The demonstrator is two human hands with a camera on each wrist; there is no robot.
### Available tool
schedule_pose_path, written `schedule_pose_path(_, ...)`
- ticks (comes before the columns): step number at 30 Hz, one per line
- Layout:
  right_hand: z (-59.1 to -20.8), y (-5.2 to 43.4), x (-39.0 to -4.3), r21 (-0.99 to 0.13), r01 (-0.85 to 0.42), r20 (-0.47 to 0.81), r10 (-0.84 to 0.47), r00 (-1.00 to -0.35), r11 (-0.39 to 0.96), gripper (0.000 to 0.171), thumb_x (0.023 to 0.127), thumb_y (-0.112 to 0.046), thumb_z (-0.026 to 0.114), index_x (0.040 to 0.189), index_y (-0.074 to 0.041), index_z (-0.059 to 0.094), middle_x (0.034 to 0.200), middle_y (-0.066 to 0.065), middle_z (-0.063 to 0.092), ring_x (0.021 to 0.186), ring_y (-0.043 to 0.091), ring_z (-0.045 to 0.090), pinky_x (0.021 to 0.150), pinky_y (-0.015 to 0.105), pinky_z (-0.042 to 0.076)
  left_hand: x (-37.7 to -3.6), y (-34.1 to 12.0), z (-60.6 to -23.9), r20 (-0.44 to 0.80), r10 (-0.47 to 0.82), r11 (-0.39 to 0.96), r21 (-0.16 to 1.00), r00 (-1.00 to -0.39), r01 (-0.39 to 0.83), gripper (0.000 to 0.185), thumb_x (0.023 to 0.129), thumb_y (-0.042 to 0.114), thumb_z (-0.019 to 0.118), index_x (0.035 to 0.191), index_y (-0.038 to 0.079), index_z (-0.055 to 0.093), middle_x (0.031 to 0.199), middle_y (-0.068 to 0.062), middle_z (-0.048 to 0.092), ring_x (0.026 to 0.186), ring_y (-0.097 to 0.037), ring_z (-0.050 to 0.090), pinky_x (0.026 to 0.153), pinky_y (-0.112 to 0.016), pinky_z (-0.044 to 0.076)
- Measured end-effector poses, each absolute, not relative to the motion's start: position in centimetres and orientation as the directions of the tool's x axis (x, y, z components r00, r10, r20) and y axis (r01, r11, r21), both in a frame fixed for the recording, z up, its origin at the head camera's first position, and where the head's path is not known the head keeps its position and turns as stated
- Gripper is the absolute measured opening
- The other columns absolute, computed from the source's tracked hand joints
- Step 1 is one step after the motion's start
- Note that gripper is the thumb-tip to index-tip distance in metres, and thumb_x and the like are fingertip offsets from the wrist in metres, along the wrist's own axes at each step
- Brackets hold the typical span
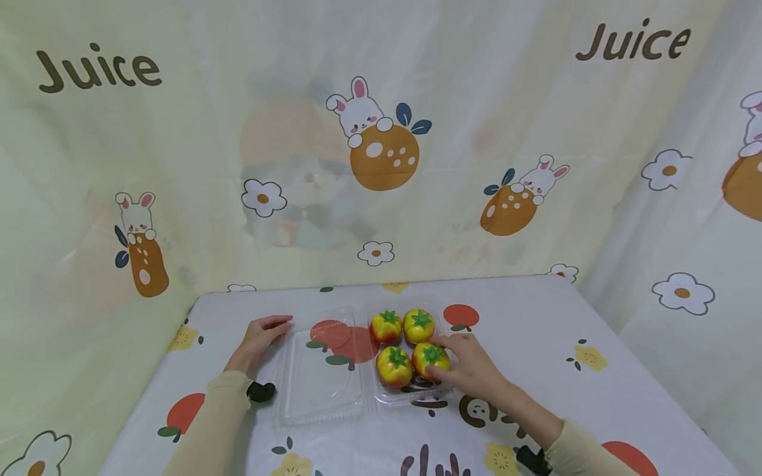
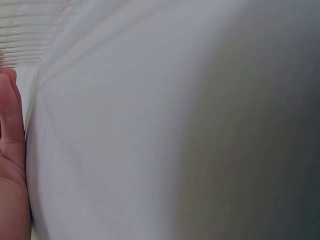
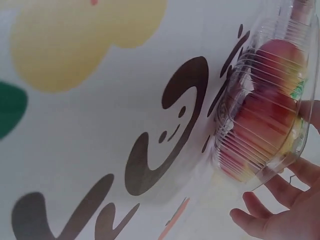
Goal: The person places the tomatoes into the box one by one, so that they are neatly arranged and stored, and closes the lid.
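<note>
Several yellow-and-red tomatoes with green leafy tops sit in one half of a clear plastic clamshell box (image 1: 387, 397). My right hand (image 1: 470, 367) reaches over the box's right side, thumb and fingers around the front right tomato (image 1: 430, 357). In the right wrist view, other fingers (image 3: 250, 212) spread outside the clear wall, below the tomatoes (image 3: 267, 112). The box's other half (image 1: 321, 390) lies flat to the left, with nothing in it. Beside its far left edge is my left hand (image 1: 260, 338), fingers extended and holding nothing. The left wrist view shows only part of that hand (image 2: 11, 150).
A white cloth with printed fruit and flowers covers the table (image 1: 536, 317). A pale printed curtain (image 1: 452, 218) hangs behind it and at both sides. Black straps with small devices (image 1: 260, 392) sit at both wrists.
</note>
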State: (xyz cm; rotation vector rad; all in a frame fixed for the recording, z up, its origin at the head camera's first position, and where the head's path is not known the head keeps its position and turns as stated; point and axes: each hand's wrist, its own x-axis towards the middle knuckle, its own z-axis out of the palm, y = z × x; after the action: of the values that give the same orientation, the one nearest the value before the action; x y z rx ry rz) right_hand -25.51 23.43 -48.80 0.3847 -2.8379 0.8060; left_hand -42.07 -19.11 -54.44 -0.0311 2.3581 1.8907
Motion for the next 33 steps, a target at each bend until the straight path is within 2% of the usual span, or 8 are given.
schedule_pose_path(5, -49.0, 23.1, -25.4, -0.426, -0.3, 0.249, -0.208, -0.946, 0.854, 0.053, 0.081, -0.04, 0.08, 0.125, -0.013, 0.067, 0.115, 0.004, 0.068, 0.113, 0.03, 0.049, 0.09, 0.051, 0.048, -42.2, -19.1, -54.6, -0.116, 0.052, 0.229, 0.968, -0.992, -0.101, 0.034, 0.091, 0.011, 0.071, 0.122, -0.002, 0.067, 0.088, 0.005, 0.066, 0.074, -0.007, 0.055, 0.065, -0.019, 0.047)
schedule_pose_path(10, -49.3, 22.7, -25.7, -0.291, -0.311, 0.266, -0.236, -0.935, 0.905, 0.052, 0.082, -0.043, 0.077, 0.123, -0.013, 0.068, 0.112, 0.009, 0.071, 0.115, 0.037, 0.052, 0.092, 0.054, 0.048, -42.4, -19.2, -54.7, -0.116, 0.059, 0.232, 0.968, -0.992, -0.099, 0.034, 0.091, 0.011, 0.071, 0.122, -0.002, 0.067, 0.09, 0.004, 0.066, 0.075, -0.007, 0.055, 0.066, -0.019, 0.047)
schedule_pose_path(19, -49.4, 23.0, -26.1, -0.194, -0.337, 0.282, -0.276, -0.919, 0.921, 0.056, 0.084, -0.047, 0.073, 0.125, -0.01, 0.066, 0.118, 0.013, 0.067, 0.112, 0.037, 0.054, 0.09, 0.054, 0.048, -42.3, -18.9, -54.3, -0.132, 0.056, 0.239, 0.964, -0.99, -0.115, 0.034, 0.092, 0.013, 0.07, 0.123, -0.001, 0.067, 0.092, 0.003, 0.065, 0.077, -0.008, 0.055, 0.068, -0.019, 0.047)
schedule_pose_path(23, -49.2, 23.4, -26.3, -0.209, -0.366, 0.329, -0.287, -0.9, 0.907, 0.055, 0.084, -0.042, 0.075, 0.124, -0.006, 0.066, 0.124, 0.016, 0.061, 0.112, 0.038, 0.054, 0.091, 0.055, 0.048, -42.3, -18.6, -53.8, -0.143, 0.07, 0.236, 0.964, -0.987, -0.123, 0.036, 0.094, 0.016, 0.068, 0.126, 0.0, 0.065, 0.091, 0.003, 0.065, 0.078, -0.008, 0.055, 0.069, -0.02, 0.047)
schedule_pose_path(28, -49.5, 23.4, -26.3, -0.314, -0.338, 0.303, -0.244, -0.922, 0.887, 0.056, 0.085, -0.041, 0.074, 0.129, -0.009, 0.063, 0.138, 0.022, 0.049, 0.119, 0.039, 0.052, 0.087, 0.056, 0.051, -42.0, -18.7, -53.6, -0.167, 0.037, 0.198, 0.968, -0.985, -0.156, 0.038, 0.094, 0.015, 0.066, 0.128, -0.002, 0.062, 0.087, 0.004, 0.065, 0.075, -0.008, 0.057, 0.066, -0.02, 0.048)
schedule_pose_path(33, -50.0, 23.3, -26.1, -0.38, -0.291, 0.274, -0.194, -0.942, 0.878, 0.058, 0.087, -0.043, 0.072, 0.134, -0.01, 0.06, 0.144, 0.025, 0.042, 0.121, 0.041, 0.052, 0.085, 0.059, 0.051, -41.4, -19.1, -53.6, -0.167, 0.056, 0.176, 0.972, -0.984, -0.155, 0.046, 0.097, 0.015, 0.062, 0.137, -0.004, 0.052, 0.101, -0.004, 0.07, 0.08, -0.007, 0.061, 0.071, -0.02, 0.05)
